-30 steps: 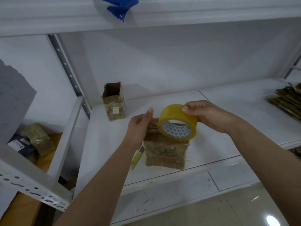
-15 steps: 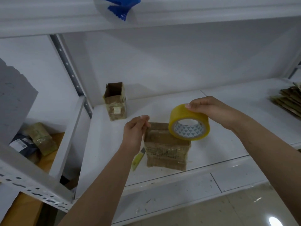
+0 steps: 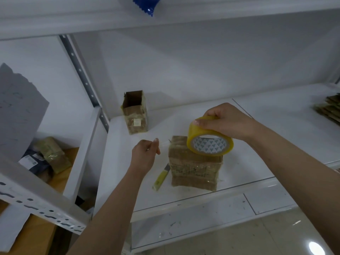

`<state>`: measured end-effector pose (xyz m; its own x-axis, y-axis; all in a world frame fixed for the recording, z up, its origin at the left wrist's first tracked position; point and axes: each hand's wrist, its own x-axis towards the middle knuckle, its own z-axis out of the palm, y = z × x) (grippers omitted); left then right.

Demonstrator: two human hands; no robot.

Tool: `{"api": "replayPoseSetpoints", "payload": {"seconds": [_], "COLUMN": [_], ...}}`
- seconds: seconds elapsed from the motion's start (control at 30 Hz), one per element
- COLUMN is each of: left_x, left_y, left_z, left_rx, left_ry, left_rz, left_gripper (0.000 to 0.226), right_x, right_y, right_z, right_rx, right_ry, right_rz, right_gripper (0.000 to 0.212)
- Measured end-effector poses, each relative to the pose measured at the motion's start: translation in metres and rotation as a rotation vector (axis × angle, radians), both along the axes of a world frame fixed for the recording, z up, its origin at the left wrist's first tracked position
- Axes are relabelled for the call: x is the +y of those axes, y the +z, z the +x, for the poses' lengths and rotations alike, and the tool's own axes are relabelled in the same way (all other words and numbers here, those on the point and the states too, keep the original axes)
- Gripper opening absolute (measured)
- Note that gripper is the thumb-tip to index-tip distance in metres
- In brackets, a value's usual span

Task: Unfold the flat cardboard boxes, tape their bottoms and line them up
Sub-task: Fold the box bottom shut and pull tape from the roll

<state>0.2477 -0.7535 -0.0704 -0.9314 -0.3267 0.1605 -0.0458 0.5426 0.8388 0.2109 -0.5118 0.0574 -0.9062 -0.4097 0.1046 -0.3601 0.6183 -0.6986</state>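
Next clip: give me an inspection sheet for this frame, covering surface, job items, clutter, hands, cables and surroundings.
Surface: white shelf, scuffed front edge.
Job's things: box under the tape roll; open box behind; flat cardboard stack at right.
Clutter: yellow knife beside the box.
Hands: right hand grips the roll; left hand pinches what looks like the tape end.
Cables: nothing seen.
Surroundings: packages at left, blue bag above.

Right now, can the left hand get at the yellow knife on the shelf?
Probably yes. The yellow knife lies bare on the shelf, just below the left hand and beside the near box, nothing over it. But that hand seems to pinch a clear tape end, so it would have to let go first.
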Motion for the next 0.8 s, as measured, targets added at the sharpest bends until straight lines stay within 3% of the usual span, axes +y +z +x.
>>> {"api": "replayPoseSetpoints", "payload": {"seconds": [0.13, 0.3, 0.47, 0.63, 0.8], "left_x": [0.011, 0.033, 0.031, 0.043, 0.026], "left_y": [-0.006, -0.015, -0.02, -0.032, -0.028], "left_z": [-0.005, -0.005, 0.001, 0.0, 0.0], "left_rx": [-0.091, -0.297, -0.493, -0.515, -0.38], "left_ry": [-0.05, -0.108, -0.062, -0.054, -0.029], "left_rz": [0.037, 0.32, 0.307, 0.425, 0.142], "left_gripper": [0.051, 0.051, 0.065, 0.043, 0.037], "right_x": [0.0, -0.002, -0.004, -0.005, -0.003], "right_y": [-0.003, -0.008, -0.011, -0.011, -0.01], "right_z": [0.002, 0.002, 0.0, -0.001, -0.001], "right_rx": [-0.027, -0.059, -0.092, -0.096, -0.084], "right_ry": [-0.035, -0.092, -0.117, -0.111, -0.089], "right_rz": [-0.053, -0.148, -0.195, -0.184, -0.143], "right_gripper": [0.044, 0.037, 0.038, 0.044, 0.044]}}
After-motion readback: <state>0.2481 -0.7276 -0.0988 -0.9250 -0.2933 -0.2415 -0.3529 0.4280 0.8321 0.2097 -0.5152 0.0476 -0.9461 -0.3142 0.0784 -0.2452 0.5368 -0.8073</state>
